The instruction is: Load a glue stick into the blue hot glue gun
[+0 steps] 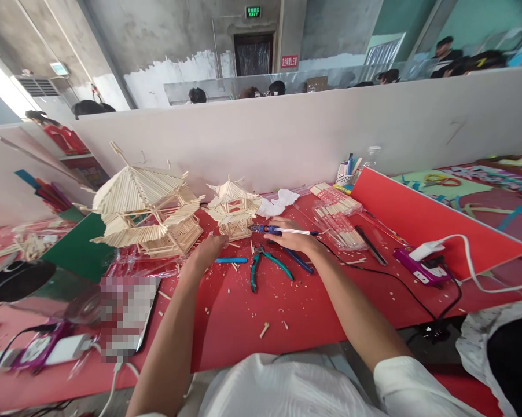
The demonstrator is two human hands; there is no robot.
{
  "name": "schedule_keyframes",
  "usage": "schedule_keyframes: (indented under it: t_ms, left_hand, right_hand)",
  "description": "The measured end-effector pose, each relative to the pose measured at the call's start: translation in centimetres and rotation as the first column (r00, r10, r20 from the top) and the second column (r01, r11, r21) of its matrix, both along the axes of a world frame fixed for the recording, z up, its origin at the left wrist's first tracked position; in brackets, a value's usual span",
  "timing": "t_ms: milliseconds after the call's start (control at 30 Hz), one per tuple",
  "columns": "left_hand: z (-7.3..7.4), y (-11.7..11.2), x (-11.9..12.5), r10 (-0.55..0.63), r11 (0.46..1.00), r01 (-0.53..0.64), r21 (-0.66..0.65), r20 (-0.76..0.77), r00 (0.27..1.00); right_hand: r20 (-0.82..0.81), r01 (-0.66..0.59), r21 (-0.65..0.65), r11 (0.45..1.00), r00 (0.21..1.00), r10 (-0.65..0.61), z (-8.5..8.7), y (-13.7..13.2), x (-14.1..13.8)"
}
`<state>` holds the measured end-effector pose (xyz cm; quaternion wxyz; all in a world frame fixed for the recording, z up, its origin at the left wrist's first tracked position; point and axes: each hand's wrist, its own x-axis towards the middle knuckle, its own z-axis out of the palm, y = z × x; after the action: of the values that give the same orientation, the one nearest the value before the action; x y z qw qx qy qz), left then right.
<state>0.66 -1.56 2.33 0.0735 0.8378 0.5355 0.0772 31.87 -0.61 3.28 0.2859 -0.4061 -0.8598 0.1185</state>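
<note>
The small pavilion model [234, 204], built of pale wooden sticks, stands upright on the red table. My left hand [209, 248] is closed at its lower left corner, thumb against the base, the other fingers partly hidden. My right hand [292, 234] grips a blue glue gun [267, 229], its tip close to the model's lower right side and a white stick reaching out behind. Between my arms lie green-handled pliers [263, 262], jaws toward the model. A blue strip [231, 260] lies near my left hand, and a dark blue handle-like piece [299, 260] shows under my right.
A larger stick pavilion [143, 211] stands left, near a phone [133, 313] and a clear bottle [65, 295]. Bagged sticks [341, 217], a red board [421, 217] and a purple power strip [421, 269] with cables are right. Behind runs a white partition [287, 139].
</note>
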Motion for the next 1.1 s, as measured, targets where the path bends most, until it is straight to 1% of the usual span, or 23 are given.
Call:
schedule_keyframes:
  t_ms: [67,200,267,333,400,467,600,700,767,833,933,1033,1100]
  left_hand:
    - [0.6,-0.4,-1.5,0.038,0.999,-0.039,-0.016,-0.048,0.998]
    - [1.6,-1.5,-3.9,0.195,0.981,-0.194,0.022,-0.079,0.978]
    - [1.9,-1.8,-4.4,0.21,0.978,-0.209,0.028,-0.066,0.975]
    - [2.2,-1.9,-4.4,0.161,0.986,-0.159,0.048,-0.053,0.986]
    - [2.3,-1.7,-4.0,0.087,0.993,-0.082,0.083,-0.051,0.995]
    - [2.3,-1.5,-3.5,0.041,0.994,-0.035,0.106,-0.053,0.998]
    - [1.8,-1.2,-2.9,0.038,0.996,-0.036,0.078,-0.028,0.999]
    - [1.3,-1.2,-2.7,0.057,0.998,-0.058,0.038,0.009,0.998]
    - [1.2,-1.2,-2.5,0.073,0.997,-0.073,0.015,0.041,0.997]
    - [1.3,-1.2,-2.2,0.062,0.998,-0.062,-0.003,0.079,0.995]
    - [1.7,-1.4,-1.4,-0.014,0.999,0.022,-0.044,0.182,0.983]
    - [2.1,-1.7,-0.4,-0.096,0.986,0.133,-0.103,0.306,0.947]
    - [2.2,-1.8,0.2,-0.13,0.971,0.193,-0.138,0.37,0.92]
  right_hand:
    - [-0.004,-0.008,-0.002,1.0,1.0,0.008,-0.1,0.2,0.0]
    - [-0.006,-0.02,-0.028,0.999,1.0,0.02,-0.2,0.1,0.0]
    - [0.002,-0.013,-0.053,0.999,1.0,0.013,-0.1,-0.1,-0.1]
    - [0.01,-0.009,-0.064,0.998,1.0,0.01,0.0,-0.3,-0.3]
    - [0.015,-0.017,-0.062,0.998,1.0,0.018,0.0,-0.4,-0.6]
    - [0.017,-0.031,-0.057,0.998,0.999,0.032,-0.1,-0.5,-1.1]
    - [0.009,-0.035,-0.031,0.999,0.999,0.036,-0.6,-0.4,-2.1]
    - [-0.017,0.016,-0.015,1.0,1.0,-0.016,-1.0,-0.2,-2.6]
    - [-0.043,0.042,-0.03,0.999,0.998,-0.044,-1.2,0.0,-2.8]
    - [-0.091,0.041,-0.052,0.998,0.995,-0.046,-1.2,0.2,-2.8]
    - [-0.146,-0.015,-0.088,0.996,0.989,0.002,-0.9,0.2,-2.8]
    - [-0.153,-0.081,-0.135,0.988,0.986,0.06,-0.5,-0.1,-3.0]
    - [-0.193,-0.132,-0.179,0.975,0.976,0.097,-0.4,-0.3,-3.2]
